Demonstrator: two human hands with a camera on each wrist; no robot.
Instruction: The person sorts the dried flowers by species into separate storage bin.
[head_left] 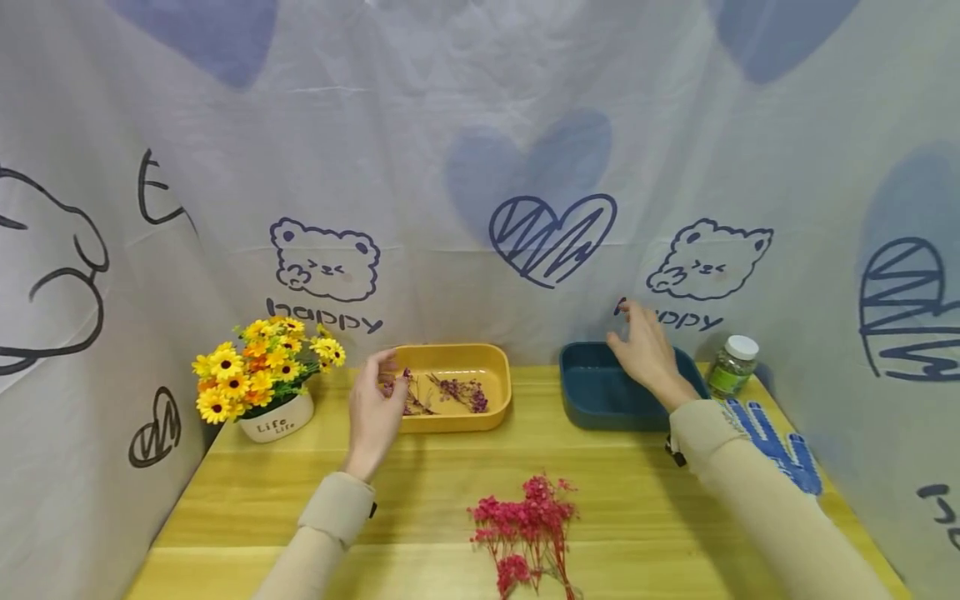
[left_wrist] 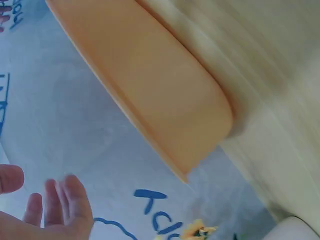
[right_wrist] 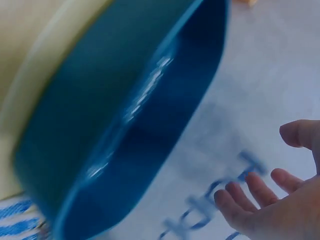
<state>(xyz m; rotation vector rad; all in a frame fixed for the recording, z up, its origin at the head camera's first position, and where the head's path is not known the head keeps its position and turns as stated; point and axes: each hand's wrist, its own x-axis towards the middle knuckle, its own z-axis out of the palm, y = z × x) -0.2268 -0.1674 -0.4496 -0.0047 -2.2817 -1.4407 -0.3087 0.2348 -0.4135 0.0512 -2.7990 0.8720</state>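
My left hand (head_left: 377, 408) hovers at the left end of a yellow tray (head_left: 491, 421), fingers loosely bent and holding nothing. Inside that tray lie small sprigs of purple dried flowers (head_left: 465, 393), partly hidden by the hand. Over a dark blue tray (head_left: 592, 408) is my right hand (head_left: 647, 350), its fingers relaxed with nothing between them. In the right wrist view the fingers (right_wrist: 260, 190) are spread apart from the blue tray (right_wrist: 115, 115). A bunch of pink dried flowers (head_left: 528, 525) lies on the table nearer to me, between both arms.
At the left stands a white pot (head_left: 281, 421) of yellow artificial flowers (head_left: 258, 367). A lidded jar (head_left: 731, 367) and a blue-and-white striped item (head_left: 780, 450) are at the right table edge. A printed curtain (head_left: 435, 275) hangs behind the wooden table (head_left: 435, 500).
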